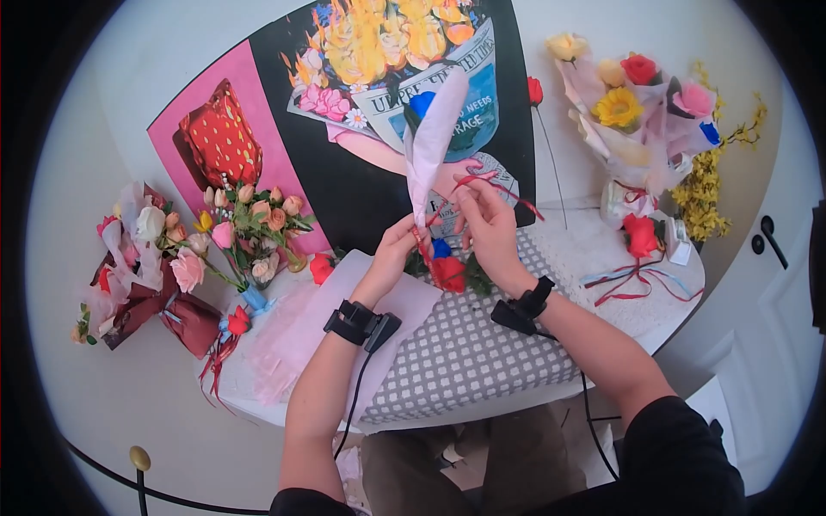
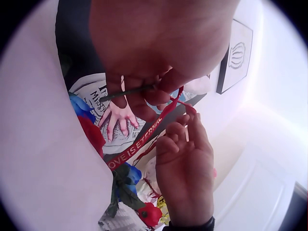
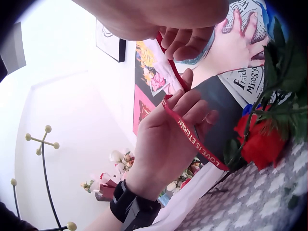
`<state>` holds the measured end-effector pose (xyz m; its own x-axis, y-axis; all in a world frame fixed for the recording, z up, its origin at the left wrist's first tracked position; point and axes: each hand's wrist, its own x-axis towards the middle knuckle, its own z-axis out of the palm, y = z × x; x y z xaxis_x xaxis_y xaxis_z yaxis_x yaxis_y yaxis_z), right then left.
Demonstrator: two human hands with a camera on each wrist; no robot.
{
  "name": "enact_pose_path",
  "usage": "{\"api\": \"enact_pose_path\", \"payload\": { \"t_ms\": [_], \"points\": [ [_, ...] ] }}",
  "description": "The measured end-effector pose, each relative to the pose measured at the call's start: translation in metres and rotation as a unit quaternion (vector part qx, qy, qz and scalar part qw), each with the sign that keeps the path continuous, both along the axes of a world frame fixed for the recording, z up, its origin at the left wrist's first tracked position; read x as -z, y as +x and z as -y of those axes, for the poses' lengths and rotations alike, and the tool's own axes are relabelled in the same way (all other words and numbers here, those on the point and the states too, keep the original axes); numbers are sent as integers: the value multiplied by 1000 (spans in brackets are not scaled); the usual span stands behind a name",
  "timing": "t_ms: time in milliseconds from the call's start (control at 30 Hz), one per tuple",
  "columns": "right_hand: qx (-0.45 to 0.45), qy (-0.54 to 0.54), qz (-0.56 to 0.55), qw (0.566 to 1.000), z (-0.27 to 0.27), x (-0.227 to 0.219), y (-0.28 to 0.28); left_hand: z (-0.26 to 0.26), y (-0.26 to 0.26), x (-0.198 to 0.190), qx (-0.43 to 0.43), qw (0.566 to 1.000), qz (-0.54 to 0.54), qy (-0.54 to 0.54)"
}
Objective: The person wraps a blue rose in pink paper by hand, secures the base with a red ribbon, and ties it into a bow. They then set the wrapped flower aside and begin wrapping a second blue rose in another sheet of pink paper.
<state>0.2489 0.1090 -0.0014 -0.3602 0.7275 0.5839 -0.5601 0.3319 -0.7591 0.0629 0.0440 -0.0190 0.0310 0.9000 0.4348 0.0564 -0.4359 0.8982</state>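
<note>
Upright in my left hand (image 1: 397,251) is a blue flower (image 1: 420,105) rolled in pale pink wrapping paper (image 1: 434,150); my fingers grip its narrow lower end. A green stem (image 2: 127,92) shows at that hand in the left wrist view. My right hand (image 1: 492,230), just to the right, pinches a red ribbon (image 1: 482,179) between thumb and fingers. The ribbon, printed with gold lettering, passes over the left hand and a tail (image 3: 199,144) hangs down from it. Beneath the hands lie a red rose (image 1: 449,273) and a blue flower (image 1: 441,248) with green leaves.
Pale pink paper sheets (image 1: 344,288) lie left on a grey checked cloth (image 1: 469,357). Bouquets (image 1: 185,322) stand at the left, another bouquet (image 1: 632,112) at the back right. Ribbon strands (image 1: 641,282) trail near the right edge. A large poster (image 1: 344,193) stands behind.
</note>
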Motion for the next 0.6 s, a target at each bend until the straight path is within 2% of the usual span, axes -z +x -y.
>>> {"api": "enact_pose_path", "payload": {
  "t_ms": [167,300,500,567,600],
  "points": [
    [24,8,-31,999,3,-4,1,8,6,-6,26,997,50,-53],
    [29,-1,-39,999,2,-5,1,8,-1,-7,-3,992,73,-104],
    [48,-4,69,996,-3,8,-6,9,-1,-8,-29,994,66,-77],
    [102,59,103,988,-9,16,-13,10,0,-8,-26,995,68,-70],
    [102,59,103,988,-10,16,-11,9,0,-7,-26,995,68,-70]
  ]
}}
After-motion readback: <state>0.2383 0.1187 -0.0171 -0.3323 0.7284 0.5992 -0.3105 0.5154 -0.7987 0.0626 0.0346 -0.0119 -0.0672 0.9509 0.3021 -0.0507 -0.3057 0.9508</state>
